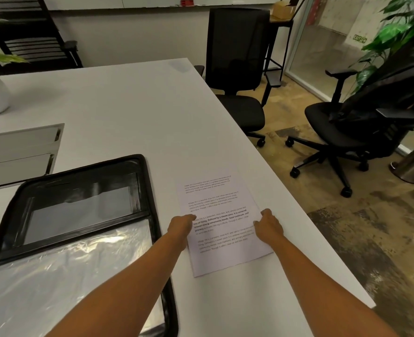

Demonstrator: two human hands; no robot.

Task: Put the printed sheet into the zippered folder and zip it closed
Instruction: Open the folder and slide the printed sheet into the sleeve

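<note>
The left hand lies with its fingers fairly straight, fingertips touching the left edge of the printed sheet. The right hand bends its fingers over the sheet's right edge, thumb on the paper; whether it pinches cannot be told. The thin white sheet lies flat near the right edge of the smooth white counter. Just beside it, toward the near left corner, the black zippered folder lies open, its crinkled clear plastic sleeve glossy.

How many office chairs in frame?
3: slatted chair behind the table at far left, mesh chair by its far right corner, third chair farther right. Others may be hidden.
</note>
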